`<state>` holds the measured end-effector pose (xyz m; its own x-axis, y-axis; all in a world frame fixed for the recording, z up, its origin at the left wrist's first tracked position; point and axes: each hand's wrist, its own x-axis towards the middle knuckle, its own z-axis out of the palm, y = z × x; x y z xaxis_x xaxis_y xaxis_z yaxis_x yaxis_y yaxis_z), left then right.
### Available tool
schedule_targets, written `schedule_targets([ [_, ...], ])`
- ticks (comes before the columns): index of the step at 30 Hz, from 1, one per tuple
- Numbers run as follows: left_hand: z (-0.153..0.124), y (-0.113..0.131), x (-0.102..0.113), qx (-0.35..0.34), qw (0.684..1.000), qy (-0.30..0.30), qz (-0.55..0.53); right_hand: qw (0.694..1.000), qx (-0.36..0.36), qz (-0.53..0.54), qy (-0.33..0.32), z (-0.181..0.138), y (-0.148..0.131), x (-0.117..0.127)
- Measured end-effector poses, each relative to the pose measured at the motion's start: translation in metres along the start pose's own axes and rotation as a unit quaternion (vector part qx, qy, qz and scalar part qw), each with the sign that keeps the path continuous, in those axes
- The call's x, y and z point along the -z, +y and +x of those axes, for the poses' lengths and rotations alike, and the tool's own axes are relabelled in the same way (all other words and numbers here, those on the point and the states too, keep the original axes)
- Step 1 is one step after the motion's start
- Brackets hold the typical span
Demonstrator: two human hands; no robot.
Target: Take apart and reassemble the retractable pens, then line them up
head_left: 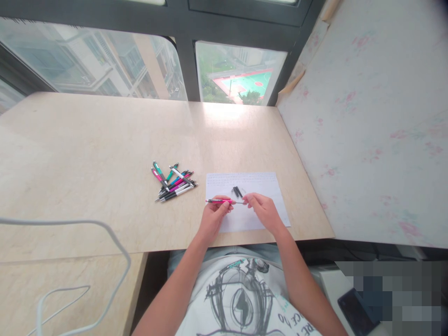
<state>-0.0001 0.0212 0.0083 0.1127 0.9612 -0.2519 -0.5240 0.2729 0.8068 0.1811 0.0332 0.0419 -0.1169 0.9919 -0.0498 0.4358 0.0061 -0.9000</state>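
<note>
Lying in a loose heap on the pale, marbled tabletop (87, 154) are slim click pens (177, 187) in green, pink, white, purple and black. To their right, the left hand (213, 218), its fingers curled closed, grips a slim pink pen barrel (221, 201) over a white handwritten paper sheet (240, 221). A thin dark rod (240, 203) extends rightward from the barrel. Small black cylindrical pieces (239, 192) lie just beyond it on the sheet. The right hand (263, 210) pinches the rod's far end between thumb and fingers.

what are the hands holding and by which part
The left hand holds the slim pink pen barrel near its right end; the right hand seems to pinch the outer end of the thin dark rod protruding from it.
</note>
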Motion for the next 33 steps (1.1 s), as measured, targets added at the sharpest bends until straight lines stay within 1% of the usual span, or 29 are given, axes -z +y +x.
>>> schedule_targets([
  [2, 0.0, 0.0, 0.0, -0.002, 1.0, -0.004, 0.011, 0.999, 0.031, -0.018, -0.041, -0.002, -0.004, -0.001],
  [3, 0.0, 0.0, 0.001, -0.002, 1.0, -0.006, 0.016, 0.997, 0.044, -0.033, -0.049, -0.002, -0.005, -0.001],
  [7, 0.0, 0.0, 0.001, -0.004, 1.0, -0.008, 0.013, 0.994, 0.072, -0.073, -0.036, -0.003, -0.005, 0.0],
  [9, 0.0, 0.0, 0.001, -0.003, 1.0, -0.008, 0.006, 0.992, 0.082, -0.087, -0.043, -0.003, -0.006, 0.003],
  [12, 0.0, 0.0, 0.001, -0.001, 1.0, -0.006, -0.002, 0.988, 0.092, -0.105, -0.065, -0.004, -0.007, 0.011],
  [15, 0.001, -0.001, 0.001, 0.005, 1.0, 0.011, -0.019, 0.986, 0.088, -0.12, -0.076, -0.006, -0.004, 0.024],
  [17, 0.001, -0.001, 0.002, 0.008, 0.999, 0.022, -0.031, 0.986, 0.078, -0.134, -0.068, -0.007, 0.002, 0.034],
  [20, 0.002, -0.001, 0.003, 0.005, 0.999, 0.022, -0.043, 0.985, 0.047, -0.167, -0.018, -0.007, 0.015, 0.042],
  [23, 0.002, -0.001, 0.002, 0.001, 0.999, 0.018, -0.047, 0.978, 0.0, -0.206, 0.045, -0.004, 0.028, 0.037],
  [25, 0.002, 0.0, 0.002, 0.002, 0.999, 0.016, -0.047, 0.97, -0.024, -0.232, 0.066, 0.0, 0.033, 0.028],
  [29, 0.002, 0.0, 0.003, 0.006, 0.999, 0.012, -0.045, 0.958, -0.042, -0.273, 0.078, 0.004, 0.037, 0.008],
  [31, 0.002, -0.001, 0.003, 0.007, 0.999, 0.011, -0.043, 0.961, -0.039, -0.264, 0.078, 0.004, 0.036, 0.002],
  [33, 0.003, -0.002, 0.003, 0.005, 0.999, 0.01, -0.038, 0.97, -0.029, -0.228, 0.081, 0.002, 0.032, -0.002],
])
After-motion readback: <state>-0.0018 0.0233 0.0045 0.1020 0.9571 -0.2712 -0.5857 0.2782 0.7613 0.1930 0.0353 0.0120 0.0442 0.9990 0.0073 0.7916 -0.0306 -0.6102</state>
